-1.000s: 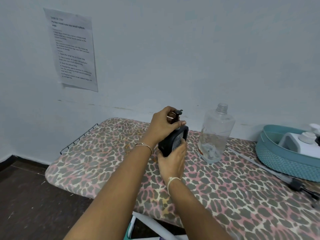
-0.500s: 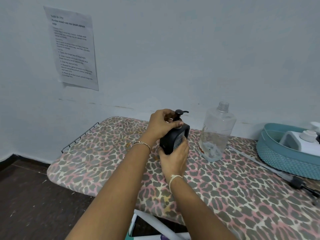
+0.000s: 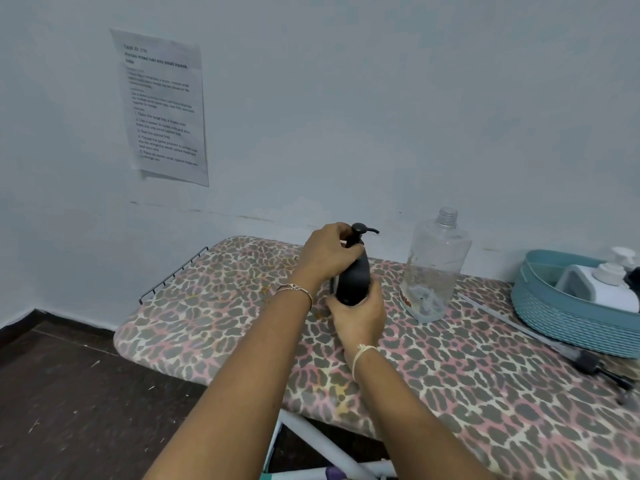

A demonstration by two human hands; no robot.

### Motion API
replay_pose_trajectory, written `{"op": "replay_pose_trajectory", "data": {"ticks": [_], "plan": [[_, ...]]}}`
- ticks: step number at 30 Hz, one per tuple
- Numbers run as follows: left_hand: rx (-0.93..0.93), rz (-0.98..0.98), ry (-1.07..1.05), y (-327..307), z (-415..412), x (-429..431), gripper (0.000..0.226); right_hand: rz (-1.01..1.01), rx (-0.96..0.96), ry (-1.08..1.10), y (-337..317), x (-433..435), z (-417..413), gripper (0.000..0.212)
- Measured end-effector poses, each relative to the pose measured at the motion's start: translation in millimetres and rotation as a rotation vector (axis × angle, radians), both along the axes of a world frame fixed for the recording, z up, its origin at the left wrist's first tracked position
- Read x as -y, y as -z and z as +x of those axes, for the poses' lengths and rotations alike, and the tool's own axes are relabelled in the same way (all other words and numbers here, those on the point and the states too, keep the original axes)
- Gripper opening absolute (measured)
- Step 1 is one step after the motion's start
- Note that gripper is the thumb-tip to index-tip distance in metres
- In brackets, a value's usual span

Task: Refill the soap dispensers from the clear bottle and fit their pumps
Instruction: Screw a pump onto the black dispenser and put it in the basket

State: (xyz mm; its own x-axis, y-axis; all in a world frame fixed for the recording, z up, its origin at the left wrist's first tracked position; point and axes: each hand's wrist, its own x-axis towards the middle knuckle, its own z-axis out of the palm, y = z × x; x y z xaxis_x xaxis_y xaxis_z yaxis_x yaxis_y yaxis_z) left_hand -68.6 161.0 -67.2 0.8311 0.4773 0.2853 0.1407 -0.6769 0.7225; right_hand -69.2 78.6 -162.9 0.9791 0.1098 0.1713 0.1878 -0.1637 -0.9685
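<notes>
At the leopard-print board (image 3: 214, 299), left hand (image 3: 329, 254) tight around the pump (image 3: 358, 230), right hand (image 3: 360, 317) around the black dispenser (image 3: 353, 282).

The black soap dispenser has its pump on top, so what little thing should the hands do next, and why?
Probably screw the pump down snug. The left hand grips it at the neck of the black soap dispenser, and the right hand holds the lower body, so both are placed for turning. Whether it is already tight cannot be seen.

Soft, even, dim light (bluish cast), edges bowed and slightly blurred.
</notes>
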Motion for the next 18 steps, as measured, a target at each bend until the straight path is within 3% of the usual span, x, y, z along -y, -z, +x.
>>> {"op": "replay_pose_trajectory", "data": {"ticks": [6, 10, 18], "plan": [[0.152, -0.087, -0.113, 13.1, -9.2, 13.8, 0.038, 0.099, -0.063, -0.119, -18.4, 26.4, 4.8, 0.042], [0.194, -0.083, -0.1, 13.9, -17.8, 24.6, 0.026, 0.181, -0.114, -0.245, -19.0, 52.3, 12.9, 0.048], [0.283, -0.277, 0.0, 28.9, -29.4, 48.5, 0.015, 0.199, -0.211, -0.444, -19.0, 92.5, 30.8, 0.066]]}}
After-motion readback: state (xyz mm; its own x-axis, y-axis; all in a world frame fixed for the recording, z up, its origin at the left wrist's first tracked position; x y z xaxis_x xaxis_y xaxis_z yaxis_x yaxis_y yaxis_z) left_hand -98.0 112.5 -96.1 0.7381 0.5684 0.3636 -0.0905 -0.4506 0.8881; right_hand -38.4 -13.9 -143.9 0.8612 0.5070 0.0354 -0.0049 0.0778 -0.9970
